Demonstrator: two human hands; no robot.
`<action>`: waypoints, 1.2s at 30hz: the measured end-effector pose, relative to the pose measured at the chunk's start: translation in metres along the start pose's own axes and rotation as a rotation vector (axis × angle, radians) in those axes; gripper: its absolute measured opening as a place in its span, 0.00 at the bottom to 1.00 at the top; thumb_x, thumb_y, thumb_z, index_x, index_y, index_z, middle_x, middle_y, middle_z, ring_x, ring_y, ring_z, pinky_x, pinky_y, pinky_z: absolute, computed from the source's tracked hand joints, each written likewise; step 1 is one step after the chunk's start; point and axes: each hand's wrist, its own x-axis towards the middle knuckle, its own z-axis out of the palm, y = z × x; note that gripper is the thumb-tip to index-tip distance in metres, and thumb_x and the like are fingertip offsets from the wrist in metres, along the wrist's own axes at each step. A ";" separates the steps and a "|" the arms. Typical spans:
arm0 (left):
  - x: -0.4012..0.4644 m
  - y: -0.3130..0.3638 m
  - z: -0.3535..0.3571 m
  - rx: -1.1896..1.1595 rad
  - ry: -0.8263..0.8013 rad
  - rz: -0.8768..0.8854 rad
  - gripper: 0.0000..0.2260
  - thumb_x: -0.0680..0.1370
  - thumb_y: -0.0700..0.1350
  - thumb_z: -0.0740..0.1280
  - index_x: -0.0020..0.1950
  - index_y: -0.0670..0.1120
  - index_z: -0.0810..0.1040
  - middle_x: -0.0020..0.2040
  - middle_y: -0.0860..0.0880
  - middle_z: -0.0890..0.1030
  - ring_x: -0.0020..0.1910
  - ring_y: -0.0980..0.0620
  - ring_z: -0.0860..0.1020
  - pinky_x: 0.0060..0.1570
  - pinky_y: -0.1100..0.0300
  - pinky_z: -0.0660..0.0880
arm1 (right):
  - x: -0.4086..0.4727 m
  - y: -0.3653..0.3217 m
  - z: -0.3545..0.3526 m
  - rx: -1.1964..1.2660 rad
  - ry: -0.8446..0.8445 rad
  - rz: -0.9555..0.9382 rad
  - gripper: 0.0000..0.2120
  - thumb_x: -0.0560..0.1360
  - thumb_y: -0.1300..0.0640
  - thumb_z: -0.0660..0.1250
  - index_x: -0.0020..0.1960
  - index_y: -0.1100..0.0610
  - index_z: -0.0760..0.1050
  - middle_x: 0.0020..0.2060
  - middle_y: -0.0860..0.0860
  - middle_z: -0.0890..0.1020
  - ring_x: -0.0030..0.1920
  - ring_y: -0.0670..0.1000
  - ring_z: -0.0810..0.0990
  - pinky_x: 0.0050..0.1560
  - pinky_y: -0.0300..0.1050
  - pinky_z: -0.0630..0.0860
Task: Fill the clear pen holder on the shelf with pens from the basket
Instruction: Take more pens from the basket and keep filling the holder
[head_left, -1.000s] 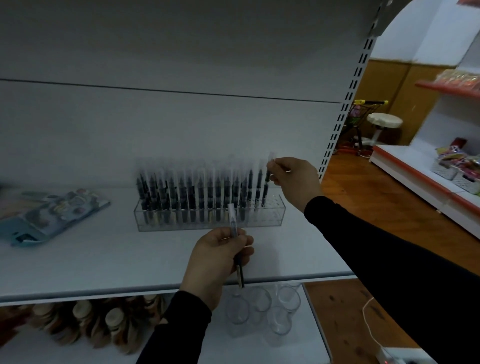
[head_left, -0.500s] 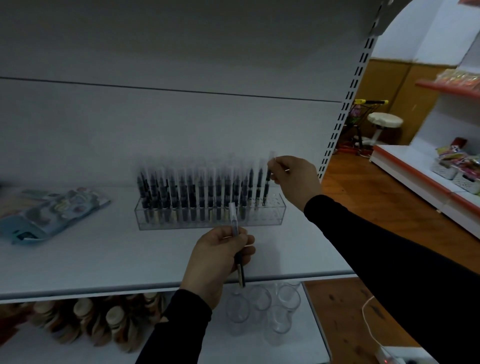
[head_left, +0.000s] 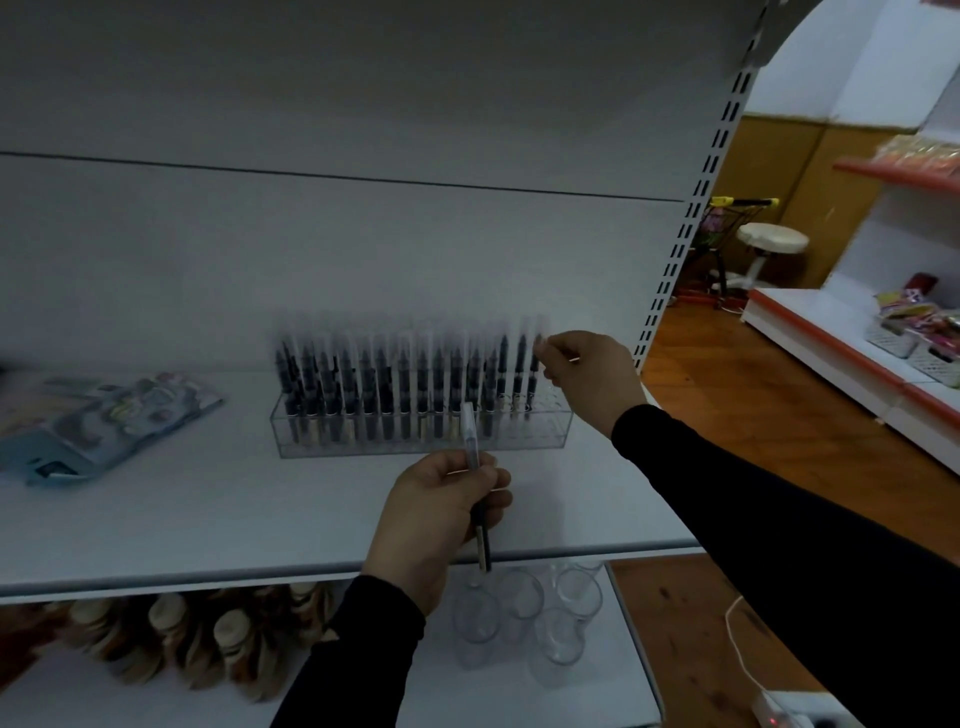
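Observation:
The clear pen holder (head_left: 540, 439) stands on the white shelf (head_left: 208, 519), filled with several dark pens with clear caps (head_left: 384, 384); a few holes at its right end are bare. My right hand (head_left: 589, 376) pinches the upper part of the rightmost pen (head_left: 532, 382), which stands upright in the holder. My left hand (head_left: 441, 512) is in front of the holder, near the shelf's front edge. It grips another pen (head_left: 470, 434) upright, clear cap up and dark tip below the fist. The basket is out of view.
A flat blue packet (head_left: 98, 421) lies at the shelf's left. On the shelf below stand clear glass cups (head_left: 519, 618) and brown bottles (head_left: 171, 639). The slotted shelf upright (head_left: 680, 244) rises at the right. Beyond it are a wooden floor, a stool (head_left: 771, 244) and another shelf unit.
My right hand has lowered its pen a little into the holder's right end. My left hand and its pen have stayed put.

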 end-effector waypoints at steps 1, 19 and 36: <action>0.000 0.000 0.000 0.004 -0.002 0.004 0.04 0.77 0.34 0.65 0.49 0.39 0.78 0.42 0.43 0.83 0.36 0.50 0.81 0.40 0.60 0.79 | -0.003 0.000 -0.002 -0.015 0.007 0.002 0.14 0.80 0.52 0.64 0.51 0.61 0.82 0.45 0.55 0.85 0.47 0.54 0.82 0.54 0.48 0.78; -0.035 -0.006 0.028 0.260 -0.012 0.173 0.03 0.72 0.35 0.72 0.42 0.40 0.79 0.31 0.46 0.80 0.33 0.47 0.78 0.34 0.58 0.75 | -0.109 -0.019 -0.022 0.253 -0.235 -0.053 0.15 0.77 0.48 0.68 0.43 0.59 0.83 0.39 0.58 0.83 0.41 0.57 0.81 0.48 0.54 0.78; 0.019 -0.044 -0.031 1.660 0.097 0.536 0.37 0.78 0.65 0.42 0.56 0.41 0.82 0.56 0.40 0.82 0.55 0.40 0.81 0.54 0.45 0.76 | -0.022 -0.003 -0.065 0.357 0.172 0.041 0.12 0.76 0.51 0.69 0.51 0.58 0.83 0.40 0.50 0.85 0.42 0.50 0.84 0.53 0.54 0.81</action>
